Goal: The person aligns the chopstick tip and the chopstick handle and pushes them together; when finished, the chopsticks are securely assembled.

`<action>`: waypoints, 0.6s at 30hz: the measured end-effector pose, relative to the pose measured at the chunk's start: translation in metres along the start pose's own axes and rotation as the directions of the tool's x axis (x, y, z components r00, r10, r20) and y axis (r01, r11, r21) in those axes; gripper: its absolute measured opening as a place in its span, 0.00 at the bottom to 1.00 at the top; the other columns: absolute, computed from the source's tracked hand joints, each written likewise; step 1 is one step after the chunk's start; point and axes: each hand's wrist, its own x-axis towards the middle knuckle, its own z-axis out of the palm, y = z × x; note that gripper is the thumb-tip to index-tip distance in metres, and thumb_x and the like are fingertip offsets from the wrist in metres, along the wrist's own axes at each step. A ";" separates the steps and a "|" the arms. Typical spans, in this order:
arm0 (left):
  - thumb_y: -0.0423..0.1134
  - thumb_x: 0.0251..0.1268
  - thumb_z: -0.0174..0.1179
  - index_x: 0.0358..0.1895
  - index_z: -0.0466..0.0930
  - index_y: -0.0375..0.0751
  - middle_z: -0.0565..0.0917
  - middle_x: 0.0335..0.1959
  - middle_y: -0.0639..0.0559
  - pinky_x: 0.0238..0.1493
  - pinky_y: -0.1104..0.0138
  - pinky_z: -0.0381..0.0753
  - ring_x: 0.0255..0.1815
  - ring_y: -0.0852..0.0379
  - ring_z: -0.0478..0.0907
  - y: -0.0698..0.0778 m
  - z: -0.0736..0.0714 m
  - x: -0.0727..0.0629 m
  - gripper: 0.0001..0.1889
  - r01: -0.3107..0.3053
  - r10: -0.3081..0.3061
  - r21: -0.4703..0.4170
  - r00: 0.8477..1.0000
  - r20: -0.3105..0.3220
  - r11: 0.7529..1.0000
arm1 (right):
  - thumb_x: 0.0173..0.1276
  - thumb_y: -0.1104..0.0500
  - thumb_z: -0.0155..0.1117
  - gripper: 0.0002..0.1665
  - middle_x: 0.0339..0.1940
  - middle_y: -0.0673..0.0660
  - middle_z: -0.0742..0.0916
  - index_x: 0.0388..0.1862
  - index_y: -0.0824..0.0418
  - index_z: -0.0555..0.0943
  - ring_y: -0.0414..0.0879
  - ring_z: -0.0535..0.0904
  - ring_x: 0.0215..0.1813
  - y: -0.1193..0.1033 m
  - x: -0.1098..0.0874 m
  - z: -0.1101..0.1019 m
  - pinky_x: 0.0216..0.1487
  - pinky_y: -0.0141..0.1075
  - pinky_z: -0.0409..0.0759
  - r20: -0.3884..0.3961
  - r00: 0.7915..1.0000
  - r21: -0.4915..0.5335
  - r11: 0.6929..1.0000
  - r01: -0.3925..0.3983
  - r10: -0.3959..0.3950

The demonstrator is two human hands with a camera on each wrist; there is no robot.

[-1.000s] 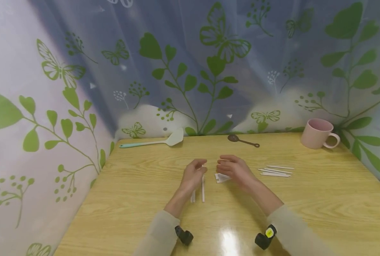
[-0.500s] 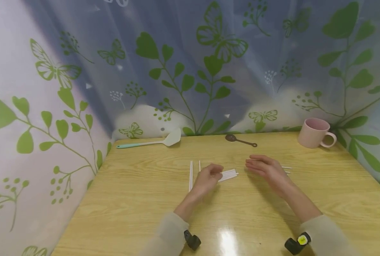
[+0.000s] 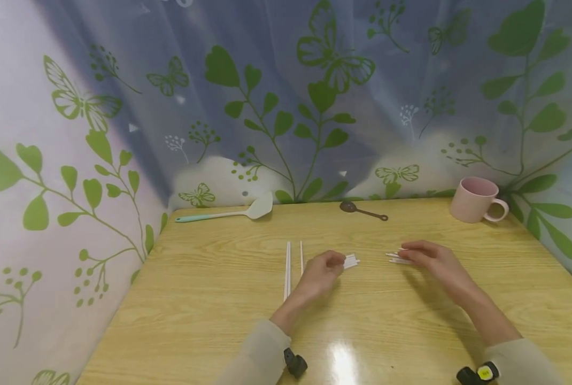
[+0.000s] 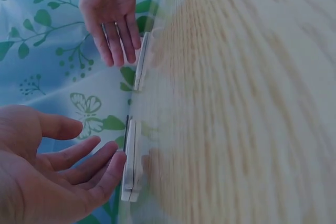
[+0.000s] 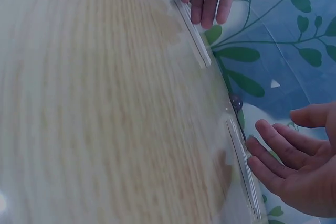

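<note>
My left hand point(image 3: 318, 276) hovers by a small bundle of thin white sticks point(image 3: 352, 261) near the table's middle, covering part of it. In the left wrist view its fingers point(image 4: 94, 174) bend loosely, with the fingertips right at the bundle's edge and nothing gripped. Farther right, my right hand point(image 3: 437, 263) is over another group of white sticks point(image 3: 395, 258), whose left ends show past its fingertips. Seen from the right wrist, those fingers point(image 5: 275, 153) are relaxed and spread beside the sticks point(image 5: 242, 166). Left of my left hand lie two long white sticks point(image 3: 287, 267) and a single one point(image 3: 301, 256), partly hidden.
A spatula point(image 3: 228, 214) with a mint handle lies along the back left edge of the wooden table point(image 3: 209, 321). A dark brown spoon point(image 3: 363, 210) lies at the back middle. The pink mug point(image 3: 474, 200) stands at the back right, before a leaf-patterned curtain point(image 3: 267, 80).
Both hands have moved right: the left from the separate sticks to the middle bundle, the right from that bundle to the right-hand group. The view has shifted slightly.
</note>
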 end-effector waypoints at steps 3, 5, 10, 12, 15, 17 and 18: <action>0.38 0.80 0.55 0.63 0.80 0.40 0.84 0.60 0.45 0.63 0.52 0.82 0.61 0.46 0.81 0.001 0.002 0.000 0.15 0.001 -0.001 0.011 1.000 -0.002 1.000 | 0.85 0.54 0.54 0.28 0.64 0.71 0.83 0.71 0.75 0.72 0.27 0.82 0.54 0.002 -0.003 -0.004 0.56 0.24 0.80 -0.019 1.000 -0.093 0.996 -0.017 0.016; 0.38 0.80 0.55 0.63 0.81 0.40 0.84 0.59 0.45 0.62 0.53 0.82 0.61 0.46 0.81 0.001 0.003 0.000 0.15 -0.002 0.002 0.023 1.000 -0.004 1.000 | 0.85 0.54 0.54 0.27 0.64 0.71 0.83 0.70 0.75 0.74 0.27 0.81 0.53 0.002 -0.004 -0.006 0.54 0.24 0.79 -0.030 0.999 -0.138 0.990 -0.028 0.024; 0.37 0.79 0.56 0.61 0.82 0.39 0.85 0.57 0.45 0.63 0.52 0.82 0.61 0.45 0.82 0.001 0.005 0.000 0.14 -0.016 0.016 0.051 1.000 0.003 0.999 | 0.85 0.55 0.53 0.25 0.61 0.69 0.85 0.68 0.74 0.75 0.26 0.80 0.51 0.004 -0.005 -0.007 0.52 0.24 0.79 -0.029 0.999 -0.189 0.981 -0.044 0.039; 0.37 0.80 0.56 0.61 0.82 0.39 0.86 0.56 0.46 0.63 0.52 0.82 0.60 0.45 0.82 0.002 0.005 -0.001 0.14 -0.021 0.021 0.057 1.000 0.013 0.998 | 0.85 0.57 0.53 0.24 0.60 0.70 0.86 0.67 0.75 0.76 0.29 0.81 0.51 0.003 -0.005 -0.007 0.52 0.26 0.81 -0.022 0.999 -0.196 0.980 -0.034 0.030; 0.38 0.80 0.57 0.60 0.82 0.40 0.87 0.54 0.49 0.62 0.55 0.82 0.58 0.48 0.83 0.002 0.005 -0.001 0.13 -0.027 0.025 0.064 0.999 0.024 0.998 | 0.84 0.60 0.54 0.22 0.59 0.70 0.86 0.65 0.76 0.76 0.38 0.85 0.54 0.003 -0.004 -0.006 0.50 0.25 0.81 -0.020 1.000 -0.227 0.974 -0.015 0.011; 0.38 0.80 0.58 0.59 0.83 0.40 0.87 0.51 0.51 0.60 0.57 0.83 0.55 0.52 0.83 0.002 0.005 0.000 0.12 -0.029 0.026 0.073 0.999 0.030 0.997 | 0.83 0.62 0.55 0.20 0.58 0.70 0.87 0.65 0.76 0.77 0.48 0.85 0.57 0.002 -0.003 -0.006 0.49 0.24 0.81 -0.018 1.000 -0.258 0.966 -0.006 0.001; 0.38 0.79 0.58 0.58 0.84 0.40 0.88 0.50 0.52 0.59 0.58 0.83 0.54 0.53 0.83 0.002 0.006 0.000 0.12 -0.026 0.024 0.077 0.999 0.034 0.997 | 0.82 0.63 0.56 0.20 0.57 0.69 0.87 0.64 0.75 0.77 0.52 0.85 0.58 0.002 -0.003 -0.006 0.48 0.24 0.80 -0.016 1.000 -0.274 0.962 -0.009 0.004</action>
